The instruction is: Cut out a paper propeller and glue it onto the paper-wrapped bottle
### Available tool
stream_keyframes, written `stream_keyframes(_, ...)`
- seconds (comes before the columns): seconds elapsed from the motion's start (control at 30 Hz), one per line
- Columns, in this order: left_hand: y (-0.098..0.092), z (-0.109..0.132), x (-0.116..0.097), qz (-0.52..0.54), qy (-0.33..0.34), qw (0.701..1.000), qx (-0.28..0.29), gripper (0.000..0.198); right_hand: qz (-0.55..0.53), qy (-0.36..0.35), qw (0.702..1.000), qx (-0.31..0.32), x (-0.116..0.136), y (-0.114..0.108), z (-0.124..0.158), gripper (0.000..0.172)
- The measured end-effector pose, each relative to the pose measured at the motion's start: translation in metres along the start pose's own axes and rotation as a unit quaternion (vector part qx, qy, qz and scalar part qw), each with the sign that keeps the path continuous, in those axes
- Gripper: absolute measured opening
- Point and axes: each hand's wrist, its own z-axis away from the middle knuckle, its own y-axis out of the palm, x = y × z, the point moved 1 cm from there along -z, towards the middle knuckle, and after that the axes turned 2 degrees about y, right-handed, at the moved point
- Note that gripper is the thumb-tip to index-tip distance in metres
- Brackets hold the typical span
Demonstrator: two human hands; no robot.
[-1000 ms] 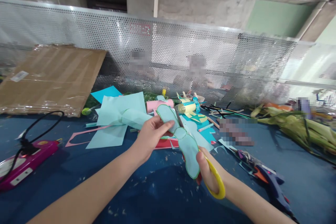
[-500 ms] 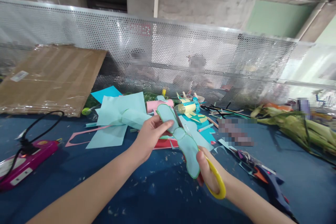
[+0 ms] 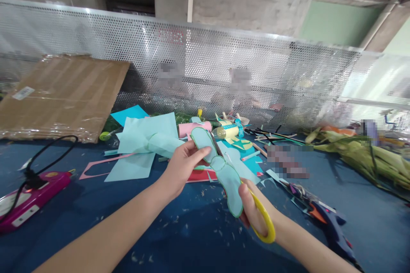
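Observation:
A light blue paper propeller shape (image 3: 229, 185) with a green outline is held up above the table. My left hand (image 3: 184, 165) pinches its upper lobe between thumb and fingers. My right hand (image 3: 254, 207) is closed around yellow-handled scissors (image 3: 270, 223), with the thumb at the handle. The dark scissor blade shows beside the upper lobe, near the narrow middle of the paper; the rest of the scissors is partly hidden behind it. Behind my hands lie light blue paper sheets (image 3: 133, 168), a pink paper-wrapped roll (image 3: 192, 128) and a yellow-and-blue decorated bottle (image 3: 231, 131).
A blue hot glue gun (image 3: 333, 226) lies at the right, near green husks (image 3: 361, 153). At the left are a magenta power strip (image 3: 35, 198) with a black cord and a cardboard sheet (image 3: 67, 94). A perforated metal screen (image 3: 208, 59) borders the table's back.
Almost nothing differs. Both hands, the paper shape and the scissors keep nearly the same position, with only a very slight shift.

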Motion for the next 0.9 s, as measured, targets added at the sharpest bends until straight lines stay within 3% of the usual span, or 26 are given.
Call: stream_keyframes(0.9, 0.0018, 0.0007, -0.0025, 0.005, 0.006, 1.000, -0.002, 0.023, -0.023, 0.016, 1.000, -0.003, 0.0006, 0.0023, 0.0013, 0.070)
